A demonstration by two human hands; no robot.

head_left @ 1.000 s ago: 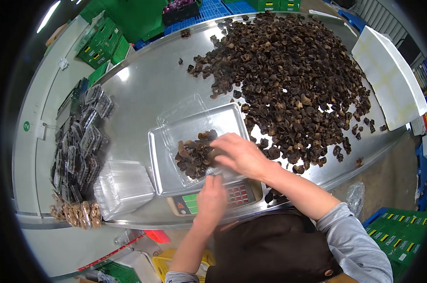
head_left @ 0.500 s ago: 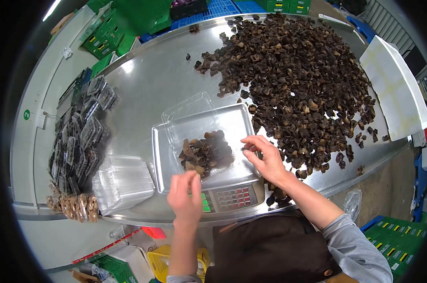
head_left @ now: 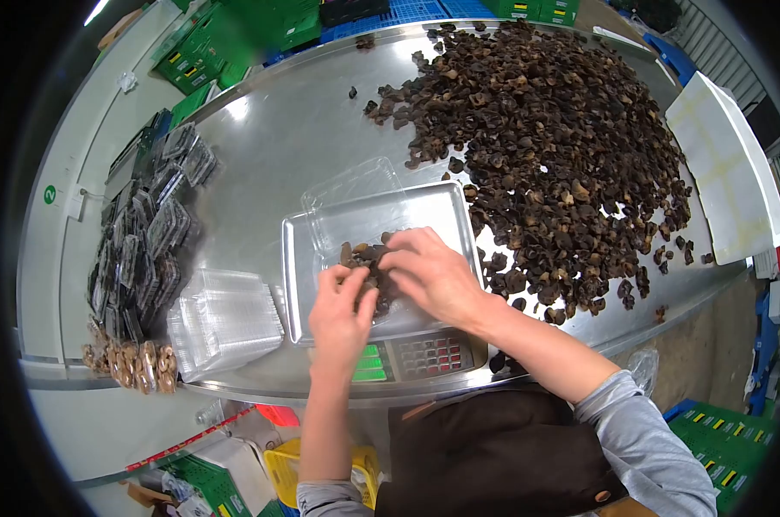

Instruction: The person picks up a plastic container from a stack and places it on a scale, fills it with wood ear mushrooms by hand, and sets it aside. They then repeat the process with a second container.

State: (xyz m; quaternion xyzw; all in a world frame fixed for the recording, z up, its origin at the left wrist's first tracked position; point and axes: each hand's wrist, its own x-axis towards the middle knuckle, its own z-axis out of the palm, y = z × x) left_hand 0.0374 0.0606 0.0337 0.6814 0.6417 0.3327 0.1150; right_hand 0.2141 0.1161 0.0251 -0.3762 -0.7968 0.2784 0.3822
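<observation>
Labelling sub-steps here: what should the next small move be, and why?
Probably gather the dark pieces inward: the left hand and right hand flank them, fingers close in, and the clear lid beyond them is open.

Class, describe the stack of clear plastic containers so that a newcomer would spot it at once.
Find the big steel table, then the silver weighing tray by its near edge. Just to the person's left of that tray sits the stack of clear containers. It looks pale and see-through, unlike the dark-filled packs heaped beside it.
</observation>
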